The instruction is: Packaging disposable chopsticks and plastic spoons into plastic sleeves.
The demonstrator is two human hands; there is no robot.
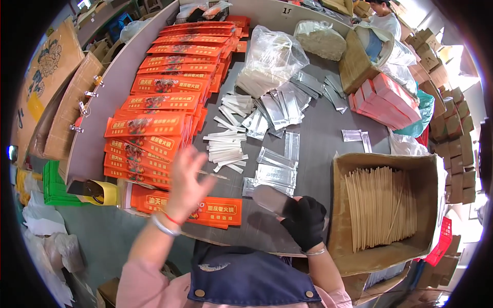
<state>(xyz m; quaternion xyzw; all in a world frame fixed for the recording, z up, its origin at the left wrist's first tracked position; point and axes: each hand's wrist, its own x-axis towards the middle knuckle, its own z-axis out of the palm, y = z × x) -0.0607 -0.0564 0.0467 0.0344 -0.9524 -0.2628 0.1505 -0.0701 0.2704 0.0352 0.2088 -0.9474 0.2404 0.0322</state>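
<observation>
My left hand is bare and raised over the lower end of the piled orange-red printed sleeves. Its fingers are spread and slightly blurred, and nothing shows in its grasp. Just beyond the fingertips lies a thin wooden stick. My right hand, in a black glove, is closed on one end of a flat, see-through silvery packet above the grey table; what is inside the packet is too blurred to tell. More orange-red sleeves lie between my hands. Silver foil packets sit just past the right hand.
Small white paper packets lie mid-table, beyond them a clear plastic bag. At the right stands a cardboard box of wooden chopsticks. Pink-and-red packs are stacked farther right. A raised panel borders the left side.
</observation>
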